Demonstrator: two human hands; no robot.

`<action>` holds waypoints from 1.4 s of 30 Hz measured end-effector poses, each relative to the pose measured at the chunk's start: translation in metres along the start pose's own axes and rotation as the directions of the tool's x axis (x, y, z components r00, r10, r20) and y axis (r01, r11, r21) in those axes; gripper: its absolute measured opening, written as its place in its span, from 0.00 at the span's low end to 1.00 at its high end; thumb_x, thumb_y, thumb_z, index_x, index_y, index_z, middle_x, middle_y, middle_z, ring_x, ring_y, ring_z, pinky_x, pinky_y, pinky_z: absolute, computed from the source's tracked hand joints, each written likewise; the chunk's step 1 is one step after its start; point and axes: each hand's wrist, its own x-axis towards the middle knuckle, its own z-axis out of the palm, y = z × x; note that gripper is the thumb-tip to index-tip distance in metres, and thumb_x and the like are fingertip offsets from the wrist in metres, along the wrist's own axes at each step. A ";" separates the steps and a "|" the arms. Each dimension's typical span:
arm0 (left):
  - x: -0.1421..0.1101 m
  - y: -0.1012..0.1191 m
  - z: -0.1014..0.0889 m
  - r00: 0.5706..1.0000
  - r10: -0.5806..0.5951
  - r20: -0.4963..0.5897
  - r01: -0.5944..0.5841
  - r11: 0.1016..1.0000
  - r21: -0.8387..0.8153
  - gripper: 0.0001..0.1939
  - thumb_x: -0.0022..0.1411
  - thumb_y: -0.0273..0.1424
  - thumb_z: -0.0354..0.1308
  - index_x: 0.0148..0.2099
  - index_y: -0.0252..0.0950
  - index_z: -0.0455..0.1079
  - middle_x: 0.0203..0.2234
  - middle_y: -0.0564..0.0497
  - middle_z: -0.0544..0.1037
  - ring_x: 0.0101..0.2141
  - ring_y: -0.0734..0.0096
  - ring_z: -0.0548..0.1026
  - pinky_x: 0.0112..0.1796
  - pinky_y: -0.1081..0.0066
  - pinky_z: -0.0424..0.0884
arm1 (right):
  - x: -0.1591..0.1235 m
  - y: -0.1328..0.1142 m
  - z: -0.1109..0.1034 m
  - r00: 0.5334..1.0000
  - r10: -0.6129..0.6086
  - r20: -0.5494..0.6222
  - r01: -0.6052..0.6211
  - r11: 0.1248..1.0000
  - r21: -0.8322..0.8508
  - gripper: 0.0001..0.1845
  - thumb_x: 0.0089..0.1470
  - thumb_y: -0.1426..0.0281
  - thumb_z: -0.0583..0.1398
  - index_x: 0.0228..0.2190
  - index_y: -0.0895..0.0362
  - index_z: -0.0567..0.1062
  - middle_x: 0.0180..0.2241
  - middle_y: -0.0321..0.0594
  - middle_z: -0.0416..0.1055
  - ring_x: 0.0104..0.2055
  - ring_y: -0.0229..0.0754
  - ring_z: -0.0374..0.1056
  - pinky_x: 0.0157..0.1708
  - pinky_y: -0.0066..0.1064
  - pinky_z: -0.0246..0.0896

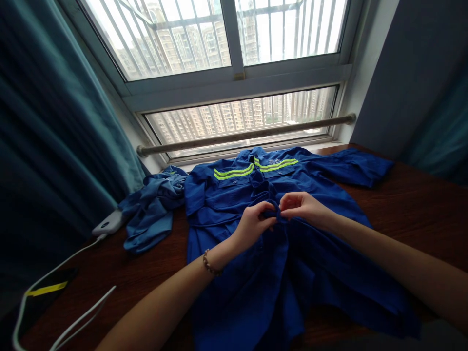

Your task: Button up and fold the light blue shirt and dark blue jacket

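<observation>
A blue work coverall or long jacket (234, 302) with yellow-green reflective stripes lies face up on the wooden table, collar toward the window. My left hand (256, 220), with a braided bracelet at the wrist, pinches the front edge of the garment near its middle. Close beside it, my right hand (302, 208) pinches the same raised fold of cloth between thumb and fingers. Any button or fastener between the fingertips is too small to make out. Below the hands the two front panels hang apart.
Left of the garment lies a crumpled lighter blue cloth (155, 214). A white device (108, 223) with a white cable (69, 256) sits by the curtain (47, 122). A metal rail (248, 135) crosses the window behind the brown table (420, 209).
</observation>
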 end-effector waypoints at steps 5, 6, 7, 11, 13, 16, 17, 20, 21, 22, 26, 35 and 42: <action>-0.002 0.003 0.002 0.995 0.083 -0.047 -0.075 0.986 0.147 0.25 0.49 0.28 0.59 0.52 0.40 0.60 0.35 0.52 0.70 0.23 0.80 0.70 0.23 0.79 0.67 | 0.002 0.004 -0.001 0.999 0.051 0.018 -0.051 0.999 0.015 0.14 0.34 0.68 0.66 0.26 0.62 0.72 0.24 0.36 0.69 0.25 0.33 0.64 0.27 0.26 0.59; -0.003 0.004 0.002 0.991 0.122 -0.047 -0.109 0.971 0.211 0.22 0.50 0.28 0.58 0.49 0.39 0.63 0.35 0.52 0.71 0.25 0.79 0.70 0.24 0.79 0.67 | 0.002 0.005 -0.002 0.998 0.061 0.017 -0.061 0.998 0.013 0.15 0.34 0.68 0.66 0.26 0.62 0.72 0.24 0.36 0.69 0.26 0.34 0.64 0.27 0.26 0.59; -0.003 0.005 0.002 0.985 0.163 -0.051 -0.142 0.948 0.284 0.18 0.51 0.28 0.58 0.46 0.38 0.66 0.35 0.51 0.71 0.27 0.77 0.70 0.26 0.78 0.68 | 0.002 0.006 -0.002 0.997 0.072 0.019 -0.072 0.997 0.008 0.15 0.34 0.68 0.66 0.27 0.62 0.72 0.24 0.36 0.69 0.26 0.34 0.64 0.27 0.26 0.60; -0.005 0.008 0.001 0.948 0.305 -0.089 -0.205 0.802 0.561 0.07 0.52 0.29 0.57 0.36 0.36 0.69 0.31 0.50 0.70 0.29 0.74 0.68 0.31 0.73 0.66 | 0.002 0.006 -0.003 0.995 0.095 0.037 -0.093 0.995 -0.039 0.14 0.36 0.66 0.65 0.27 0.62 0.75 0.23 0.36 0.70 0.24 0.32 0.63 0.27 0.25 0.59; -0.006 0.009 0.001 0.928 0.365 -0.074 -0.232 0.723 0.650 0.06 0.51 0.30 0.58 0.34 0.36 0.69 0.33 0.49 0.69 0.31 0.72 0.67 0.32 0.71 0.66 | 0.001 0.007 -0.002 0.995 0.089 0.033 -0.087 0.994 -0.073 0.14 0.37 0.65 0.65 0.27 0.62 0.76 0.24 0.37 0.71 0.24 0.33 0.63 0.27 0.25 0.59; -0.006 0.010 0.001 0.917 0.398 0.001 -0.294 0.675 0.677 0.07 0.51 0.27 0.57 0.35 0.36 0.68 0.34 0.49 0.69 0.35 0.69 0.67 0.36 0.70 0.66 | 0.001 0.007 -0.002 0.996 0.089 0.010 -0.088 0.990 -0.109 0.14 0.36 0.65 0.65 0.27 0.62 0.77 0.23 0.38 0.72 0.24 0.34 0.64 0.26 0.26 0.59; -0.006 0.009 0.001 0.920 0.391 0.028 -0.308 0.678 0.668 0.08 0.51 0.26 0.57 0.36 0.36 0.67 0.33 0.49 0.70 0.35 0.69 0.67 0.36 0.70 0.66 | 0.001 0.008 -0.002 0.996 0.092 0.001 -0.091 0.989 -0.120 0.14 0.35 0.65 0.65 0.26 0.62 0.77 0.23 0.38 0.72 0.24 0.34 0.64 0.26 0.26 0.59; -0.006 0.008 0.002 0.925 0.374 0.074 -0.333 0.697 0.635 0.08 0.51 0.22 0.54 0.35 0.36 0.66 0.31 0.50 0.70 0.34 0.70 0.68 0.35 0.71 0.65 | 0.002 0.010 -0.002 0.994 0.103 -0.026 -0.105 0.985 -0.138 0.14 0.35 0.64 0.65 0.25 0.62 0.77 0.20 0.37 0.70 0.22 0.34 0.63 0.24 0.26 0.58; -0.006 0.007 0.002 0.920 0.384 0.082 -0.348 0.700 0.624 0.07 0.51 0.22 0.53 0.34 0.36 0.66 0.30 0.51 0.70 0.33 0.71 0.68 0.35 0.71 0.65 | 0.002 0.010 -0.002 0.993 0.112 -0.031 -0.116 0.985 -0.130 0.14 0.35 0.64 0.65 0.25 0.62 0.77 0.19 0.37 0.70 0.22 0.33 0.62 0.24 0.25 0.57; -0.006 0.007 0.002 0.911 0.402 0.090 -0.368 0.698 0.614 0.05 0.52 0.22 0.52 0.33 0.35 0.66 0.30 0.51 0.70 0.33 0.71 0.67 0.35 0.72 0.65 | 0.002 0.010 -0.002 0.991 0.128 -0.032 -0.130 0.985 -0.111 0.14 0.35 0.64 0.66 0.25 0.62 0.77 0.18 0.37 0.69 0.21 0.33 0.62 0.23 0.25 0.56; -0.007 0.007 0.003 0.871 0.476 0.123 -0.440 0.644 0.625 0.07 0.57 0.25 0.48 0.29 0.35 0.66 0.27 0.51 0.71 0.30 0.73 0.66 0.34 0.73 0.63 | 0.002 0.011 -0.001 0.978 0.206 -0.030 -0.205 0.978 0.028 0.12 0.34 0.66 0.66 0.23 0.62 0.76 0.18 0.35 0.67 0.20 0.30 0.60 0.21 0.23 0.53; -0.016 0.007 0.004 0.749 0.635 0.188 -0.484 0.332 0.810 0.08 0.57 0.23 0.48 0.27 0.35 0.64 0.28 0.52 0.74 0.32 0.72 0.67 0.34 0.69 0.59 | -0.001 0.008 0.008 0.968 0.242 -0.068 -0.222 0.951 0.214 0.10 0.32 0.69 0.66 0.20 0.62 0.73 0.17 0.33 0.65 0.19 0.28 0.58 0.19 0.21 0.52; -0.021 -0.003 -0.004 0.715 0.590 0.375 -0.648 0.360 0.671 0.08 0.57 0.24 0.49 0.30 0.39 0.68 0.38 0.51 0.75 0.39 0.70 0.71 0.39 0.69 0.61 | -0.004 0.007 0.015 0.939 0.341 -0.049 -0.312 0.901 0.301 0.08 0.32 0.73 0.65 0.17 0.62 0.70 0.14 0.32 0.63 0.16 0.27 0.57 0.16 0.20 0.49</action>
